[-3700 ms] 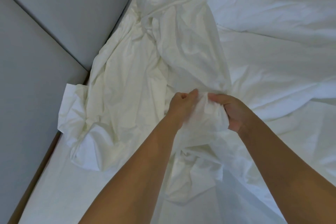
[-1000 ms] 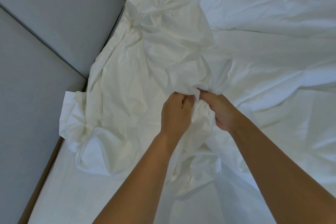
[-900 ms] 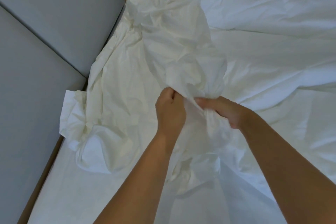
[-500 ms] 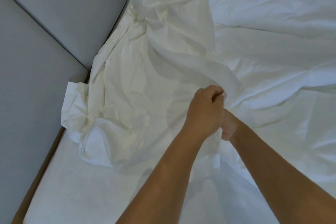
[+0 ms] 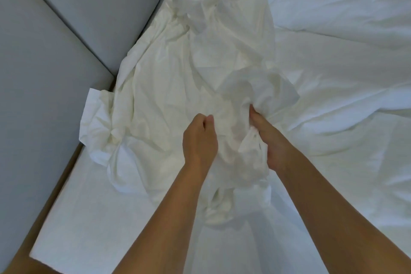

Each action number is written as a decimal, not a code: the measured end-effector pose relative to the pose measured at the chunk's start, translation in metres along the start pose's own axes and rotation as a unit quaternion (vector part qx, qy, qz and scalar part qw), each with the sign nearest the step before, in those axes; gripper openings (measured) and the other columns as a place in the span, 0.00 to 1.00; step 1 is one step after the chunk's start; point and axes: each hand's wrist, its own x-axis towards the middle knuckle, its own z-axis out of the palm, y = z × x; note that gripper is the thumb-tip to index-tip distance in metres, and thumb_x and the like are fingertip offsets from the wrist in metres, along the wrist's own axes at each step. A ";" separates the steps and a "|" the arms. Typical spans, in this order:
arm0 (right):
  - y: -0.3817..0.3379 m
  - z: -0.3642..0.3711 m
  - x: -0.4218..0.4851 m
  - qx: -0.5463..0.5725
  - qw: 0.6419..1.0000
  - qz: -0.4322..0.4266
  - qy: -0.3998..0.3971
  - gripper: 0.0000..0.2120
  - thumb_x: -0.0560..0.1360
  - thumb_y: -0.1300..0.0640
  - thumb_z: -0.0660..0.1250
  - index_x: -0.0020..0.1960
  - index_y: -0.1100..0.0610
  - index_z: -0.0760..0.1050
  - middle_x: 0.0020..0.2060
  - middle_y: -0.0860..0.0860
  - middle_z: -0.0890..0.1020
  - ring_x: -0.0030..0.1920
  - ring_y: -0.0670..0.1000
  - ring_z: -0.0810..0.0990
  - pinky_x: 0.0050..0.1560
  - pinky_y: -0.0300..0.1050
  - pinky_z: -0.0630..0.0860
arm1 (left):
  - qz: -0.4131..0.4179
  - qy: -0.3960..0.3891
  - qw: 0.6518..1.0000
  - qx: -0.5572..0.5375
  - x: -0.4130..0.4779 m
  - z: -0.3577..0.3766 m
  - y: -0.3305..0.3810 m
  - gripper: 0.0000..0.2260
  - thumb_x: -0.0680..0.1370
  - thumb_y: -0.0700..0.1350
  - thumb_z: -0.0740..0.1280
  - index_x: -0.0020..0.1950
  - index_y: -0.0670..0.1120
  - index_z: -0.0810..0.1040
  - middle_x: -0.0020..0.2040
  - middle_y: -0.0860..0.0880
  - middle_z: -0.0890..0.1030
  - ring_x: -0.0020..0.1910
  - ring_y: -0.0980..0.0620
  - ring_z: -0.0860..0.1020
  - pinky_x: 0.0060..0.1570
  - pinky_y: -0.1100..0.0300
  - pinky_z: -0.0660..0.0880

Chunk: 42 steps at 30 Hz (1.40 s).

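We are gripping a bunched fold of the crumpled white sheet in our right hand; our left hand is curling against it, grip unclear. The sheet is lying heaped on the bed, beside grey padded panels

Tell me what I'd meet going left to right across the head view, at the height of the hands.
Grey padded panel → crumpled white sheet → left hand → right hand → white duvet.
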 end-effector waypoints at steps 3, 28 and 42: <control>-0.002 0.000 -0.001 0.013 0.997 0.046 -0.069 0.33 0.58 0.38 0.76 0.56 0.57 0.80 0.52 0.56 0.84 0.52 0.54 0.83 0.47 0.47 0.80 | 0.184 0.048 0.981 0.038 -0.026 -0.014 0.015 0.18 0.81 0.46 0.58 0.32 0.49 0.60 0.27 0.54 0.64 0.26 0.56 0.63 0.29 0.63 0.60; 0.004 0.020 0.004 0.025 0.999 -0.031 0.017 0.16 0.77 0.49 0.61 0.43 0.54 0.86 0.41 0.53 0.86 0.43 0.52 0.85 0.41 0.44 0.81 | -0.146 -0.126 0.979 -0.071 0.024 0.019 -0.031 0.20 0.79 0.46 0.61 0.26 0.46 0.67 0.24 0.48 0.71 0.26 0.47 0.72 0.34 0.56 0.71; -0.018 0.056 0.019 -0.088 0.996 0.001 -0.013 0.09 0.65 0.63 0.67 0.43 0.59 0.85 0.43 0.56 0.85 0.43 0.54 0.85 0.39 0.45 0.81 | -0.051 0.120 0.954 -0.270 0.041 -0.088 -0.001 0.14 0.81 0.47 0.55 0.35 0.48 0.64 0.32 0.54 0.65 0.25 0.63 0.66 0.25 0.73 0.63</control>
